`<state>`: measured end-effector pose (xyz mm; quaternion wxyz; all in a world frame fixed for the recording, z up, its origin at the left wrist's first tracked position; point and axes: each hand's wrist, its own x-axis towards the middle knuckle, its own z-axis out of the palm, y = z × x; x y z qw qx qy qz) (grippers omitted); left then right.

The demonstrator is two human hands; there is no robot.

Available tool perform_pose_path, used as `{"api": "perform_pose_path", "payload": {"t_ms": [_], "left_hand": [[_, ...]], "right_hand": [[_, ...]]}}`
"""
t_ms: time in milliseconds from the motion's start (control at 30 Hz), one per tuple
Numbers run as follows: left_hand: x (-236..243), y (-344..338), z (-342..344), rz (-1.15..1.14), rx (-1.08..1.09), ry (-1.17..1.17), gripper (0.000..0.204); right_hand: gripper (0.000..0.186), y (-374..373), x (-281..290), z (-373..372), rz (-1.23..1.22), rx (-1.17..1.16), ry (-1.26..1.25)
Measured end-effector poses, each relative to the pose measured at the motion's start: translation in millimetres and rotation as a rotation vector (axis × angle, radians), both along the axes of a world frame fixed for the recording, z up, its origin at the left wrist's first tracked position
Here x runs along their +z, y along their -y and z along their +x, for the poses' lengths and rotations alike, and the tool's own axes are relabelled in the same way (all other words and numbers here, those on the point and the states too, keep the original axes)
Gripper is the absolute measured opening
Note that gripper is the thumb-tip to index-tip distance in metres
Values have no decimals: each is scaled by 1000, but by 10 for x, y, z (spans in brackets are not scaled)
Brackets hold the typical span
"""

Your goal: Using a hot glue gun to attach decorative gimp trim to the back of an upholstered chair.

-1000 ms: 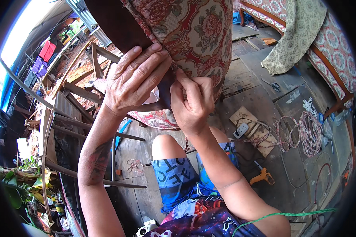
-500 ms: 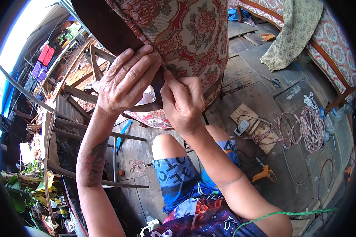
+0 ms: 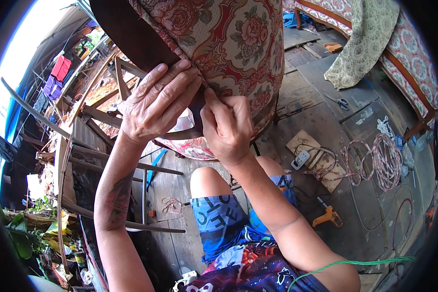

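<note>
A padded chair part covered in red floral fabric (image 3: 238, 39) fills the top middle, with a dark brown wooden panel (image 3: 126, 34) on its left side. My left hand (image 3: 158, 104) lies flat over the seam where the fabric meets the dark wood, fingers spread and pressing. Just right of it, my right hand (image 3: 226, 124) pinches the fabric edge at that seam with thumb and fingers closed. What lies under the fingertips is hidden. My bare knee (image 3: 207, 180) and blue patterned shorts sit below.
Wooden floor boards run under me. Scissors (image 3: 342, 103) lie at the right, near a pale patterned cloth (image 3: 367, 44) draped over a floral sofa. A power strip (image 3: 301, 159), coiled cords (image 3: 382, 160) and an orange tool (image 3: 330, 216) lie lower right. Bare wooden chair frames (image 3: 97, 146) stand at left.
Both hands shifted slightly left and up along the seam together with the view; my right hand keeps its pinch on the fabric edge and my left stays pressed flat.
</note>
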<state>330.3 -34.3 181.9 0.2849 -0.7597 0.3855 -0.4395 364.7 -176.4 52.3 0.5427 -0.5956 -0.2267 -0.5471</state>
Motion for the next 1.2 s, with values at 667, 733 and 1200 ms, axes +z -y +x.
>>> {"api": "perform_pose_path", "payload": {"t_ms": [667,733,1200], "left_hand": [[131,13,66,-121,-199,-114,16],[106,15,38,-117,-164,-100,19],[39,-90,88,-56,-114,-45,32]], "right_hand": [[34,-20,28,50,18,-75,-1],[33,-36,17,55,17,-81,8],[34,-63,29,17,-68,-96,10]]}}
